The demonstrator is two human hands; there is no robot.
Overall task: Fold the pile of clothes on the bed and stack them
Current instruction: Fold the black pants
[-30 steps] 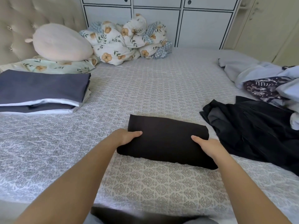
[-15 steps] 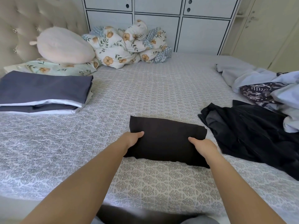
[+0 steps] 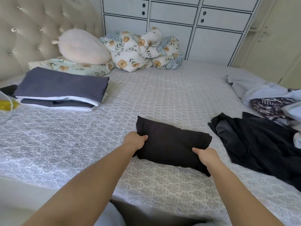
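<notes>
From the head camera I see both arms reaching out over the bed (image 3: 162,95), and between them the folded black garment (image 3: 172,144). My left hand (image 3: 134,142) grips its left end, thumb on top and fingers tucked underneath. My right hand (image 3: 206,156) grips the near right corner the same way, thumb lying on the cloth and the rest curled under it. The bundle sits tilted, its far left corner raised; I cannot tell whether the underside is fully off the sheet.

Compared with half a second ago, the garment has shifted toward the left and a little higher in the view, and the camera has swung left with it. At the left edge a yellow object (image 3: 8,104) and a scrap of dark cloth (image 3: 9,89) have come into sight. My grip on both ends looks unchanged.

The stack of folded clothes (image 3: 61,90), grey-blue on top with white layers below, lies on the left side of the bed, well apart from the garment I hold. Behind it are a floral pillow (image 3: 70,67), a round pink cushion (image 3: 83,47) and a bunched floral quilt (image 3: 143,49) against the white cupboards (image 3: 211,30). On the right, a loose black garment (image 3: 257,141) lies just beside the bundle, and past it a heap of pale blue and patterned clothes (image 3: 268,98).
</notes>
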